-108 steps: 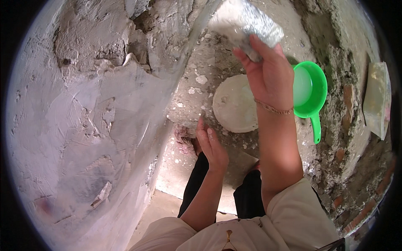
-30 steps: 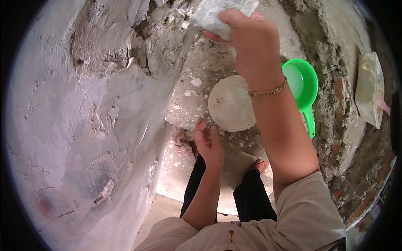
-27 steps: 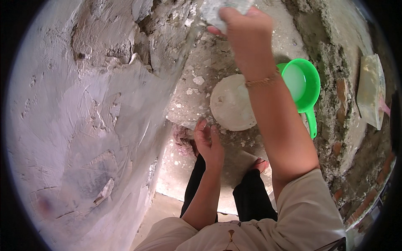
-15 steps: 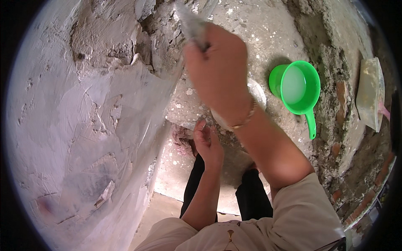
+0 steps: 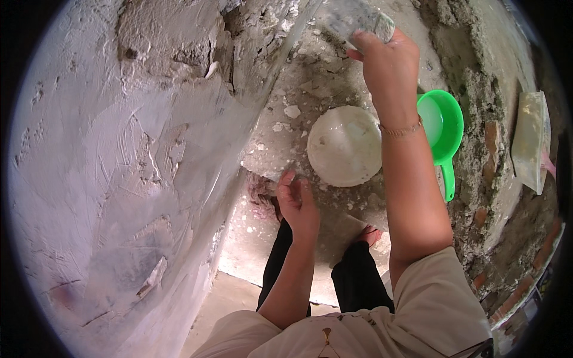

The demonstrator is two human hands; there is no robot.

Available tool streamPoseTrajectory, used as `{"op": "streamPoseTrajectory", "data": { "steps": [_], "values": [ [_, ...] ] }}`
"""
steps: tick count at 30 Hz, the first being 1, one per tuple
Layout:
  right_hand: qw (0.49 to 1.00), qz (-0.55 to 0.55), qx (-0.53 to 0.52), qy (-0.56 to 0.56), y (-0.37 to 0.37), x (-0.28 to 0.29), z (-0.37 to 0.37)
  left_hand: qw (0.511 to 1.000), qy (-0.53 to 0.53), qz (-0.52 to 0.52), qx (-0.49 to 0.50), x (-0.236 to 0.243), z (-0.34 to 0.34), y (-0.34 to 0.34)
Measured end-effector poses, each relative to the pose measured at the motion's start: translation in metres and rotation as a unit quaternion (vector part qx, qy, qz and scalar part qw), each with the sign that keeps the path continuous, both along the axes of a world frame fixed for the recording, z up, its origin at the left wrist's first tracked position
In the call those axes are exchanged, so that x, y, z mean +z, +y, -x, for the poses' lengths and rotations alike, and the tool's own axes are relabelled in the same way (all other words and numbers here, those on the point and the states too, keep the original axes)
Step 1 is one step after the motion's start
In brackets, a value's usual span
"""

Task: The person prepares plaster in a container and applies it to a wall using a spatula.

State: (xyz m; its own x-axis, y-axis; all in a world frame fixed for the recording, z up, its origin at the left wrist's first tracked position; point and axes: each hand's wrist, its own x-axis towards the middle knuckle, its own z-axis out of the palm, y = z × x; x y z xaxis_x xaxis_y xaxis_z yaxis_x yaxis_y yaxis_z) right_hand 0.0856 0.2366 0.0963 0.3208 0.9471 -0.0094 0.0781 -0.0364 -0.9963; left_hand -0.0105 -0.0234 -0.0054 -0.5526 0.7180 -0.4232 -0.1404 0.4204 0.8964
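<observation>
My right hand [image 5: 388, 62] is raised at the upper right of the floor area, thumb and fingers closed on a flat, plaster-smeared scraper [image 5: 352, 21], partly blurred. Lower down, my left hand [image 5: 296, 200] hangs half-curled, its fingers apart and nothing visible in them. Between the hands a round white bowl [image 5: 313, 146] of pale, wet-looking plaster rests on the speckled ground. A green dipper [image 5: 453, 140] holding milky liquid stands just right of my right forearm, which hides its left side.
To the left rises a wall [image 5: 119, 197] with smooth plaster and rough, broken patches. A ridge of crumbly rubble and brick [image 5: 477, 155] runs along the right. Beyond it leans a pale, stained plastic container [image 5: 528, 140]. A ledge edge [image 5: 343, 218] crosses the ground near my feet.
My right hand has swung away from the wall, up and to the right with the scraper, uncovering the bowl and covering part of the dipper. My left hand has barely moved.
</observation>
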Motion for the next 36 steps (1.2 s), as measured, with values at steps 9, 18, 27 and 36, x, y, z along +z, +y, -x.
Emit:
{"op": "streamPoseTrajectory", "data": {
  "steps": [9, 18, 27, 36],
  "values": [
    [0.954, -0.115, 0.040, -0.274, -0.025, 0.010, 0.093, 0.998, -0.055, -0.032, -0.017, -0.009, -0.003, -0.014],
    [0.976, 0.026, 0.136, -0.171, -0.041, 0.005, 0.010, 0.997, -0.074, 0.004, -0.015, 0.000, -0.014, -0.006],
    [0.951, -0.093, 0.034, -0.293, -0.015, 0.016, 0.092, 0.996, -0.063, -0.046, -0.042, 0.007, -0.013, -0.006],
    [0.973, -0.055, 0.073, -0.211, -0.034, 0.023, 0.017, 0.998, -0.064, 0.000, -0.016, -0.001, -0.015, -0.011]
  ]
}}
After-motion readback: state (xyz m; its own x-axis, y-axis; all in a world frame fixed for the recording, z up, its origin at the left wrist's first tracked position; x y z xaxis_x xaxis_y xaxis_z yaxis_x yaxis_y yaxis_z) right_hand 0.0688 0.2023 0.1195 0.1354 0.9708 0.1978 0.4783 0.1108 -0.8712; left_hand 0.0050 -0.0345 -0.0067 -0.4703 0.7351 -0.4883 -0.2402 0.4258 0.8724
